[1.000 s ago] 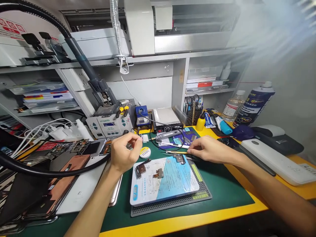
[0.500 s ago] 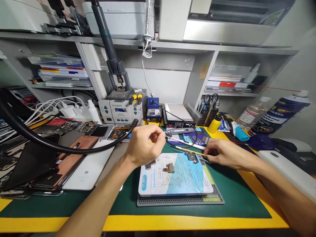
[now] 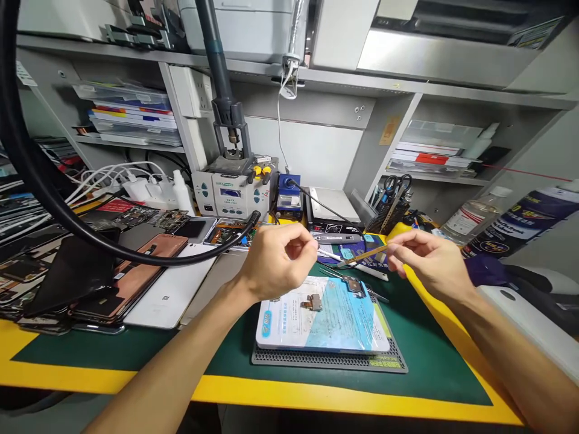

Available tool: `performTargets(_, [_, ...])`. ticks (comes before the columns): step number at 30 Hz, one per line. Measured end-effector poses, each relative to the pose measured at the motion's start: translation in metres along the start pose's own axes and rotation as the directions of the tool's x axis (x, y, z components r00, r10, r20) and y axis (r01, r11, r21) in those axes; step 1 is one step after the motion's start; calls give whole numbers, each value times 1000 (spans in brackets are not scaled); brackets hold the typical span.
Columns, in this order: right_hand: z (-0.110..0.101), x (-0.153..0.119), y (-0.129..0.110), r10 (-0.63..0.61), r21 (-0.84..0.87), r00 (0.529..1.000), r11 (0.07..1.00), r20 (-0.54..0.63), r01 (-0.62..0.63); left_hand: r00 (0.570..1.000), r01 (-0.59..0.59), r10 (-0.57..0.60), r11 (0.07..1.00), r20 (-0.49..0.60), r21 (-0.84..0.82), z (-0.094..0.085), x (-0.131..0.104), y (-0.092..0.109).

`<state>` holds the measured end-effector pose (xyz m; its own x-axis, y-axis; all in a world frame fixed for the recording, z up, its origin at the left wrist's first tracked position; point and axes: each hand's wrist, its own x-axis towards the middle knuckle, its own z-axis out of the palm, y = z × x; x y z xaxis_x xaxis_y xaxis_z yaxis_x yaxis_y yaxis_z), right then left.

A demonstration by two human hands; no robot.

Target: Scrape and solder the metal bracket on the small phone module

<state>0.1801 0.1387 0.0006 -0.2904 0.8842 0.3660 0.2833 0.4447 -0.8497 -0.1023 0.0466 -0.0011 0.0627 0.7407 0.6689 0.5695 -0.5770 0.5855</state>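
Observation:
My left hand [image 3: 283, 256] hovers over the left rear of the white-and-blue box [image 3: 335, 328], thumb and forefinger pinched together. What they hold, if anything, is too small or hidden to name. My right hand [image 3: 427, 259] is closed on one end of a thin gold-coloured tool [image 3: 362, 257], which points left above the mat. A small metal part with a brown flex cable [image 3: 312, 301] lies on the box. Near its back right corner is a dark square phone part [image 3: 355, 286], beside slim metal tweezers [image 3: 377, 293].
The box stands on a grey perforated pad [image 3: 330, 358] on a green mat [image 3: 217, 358]. Phones, one a white phone [image 3: 167, 292], lie at left under a thick black hose [image 3: 136, 256]. Behind are a hot-air station [image 3: 235, 196] and a white stick tool [image 3: 371, 271]. A spray can [image 3: 520, 217] stands right.
My right hand has risen from beside the box's back right corner, lifting the gold-coloured tool. My left hand stays pinched over the box. The camera view has shifted.

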Motion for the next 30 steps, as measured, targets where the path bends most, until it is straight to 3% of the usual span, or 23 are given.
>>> performTargets(5, [4, 2, -38, -157, 128, 973, 975, -167, 179, 994, 81, -85, 995, 74, 52, 2, -1, -6])
performTargets(7, [4, -1, -62, -200, 155, 965, 961, -172, 227, 988, 116, -121, 992, 98, 59, 3, -1, -8])
performTargets(10, [14, -8, -92, -240, 196, 967, 947, -88, 253, 981, 150, -156, 987, 114, 60, 4, 0, -11])
performTargets(13, [35, -15, -105, -221, 212, 972, 956, 73, 202, 981, 157, -163, 986, 107, 64, 5, -1, -13])
performTargets(16, [56, -18, -100, -180, 213, 961, 968, 210, 134, 984, 155, -160, 985, 72, 78, 8, -1, -16])
performTargets(20, [71, -21, -84, -164, 205, 952, 972, 257, 112, 990, 141, -142, 985, 4, 97, 9, 0, -22])
performTargets(26, [72, -33, -56, -210, 61, 916, 978, 340, 202, 994, 98, -93, 987, -51, 124, 8, -2, -26])
performTargets(30, [67, -38, -42, -255, -64, 910, 955, 326, 290, 998, 54, -56, 986, 6, 161, 10, -3, -25])
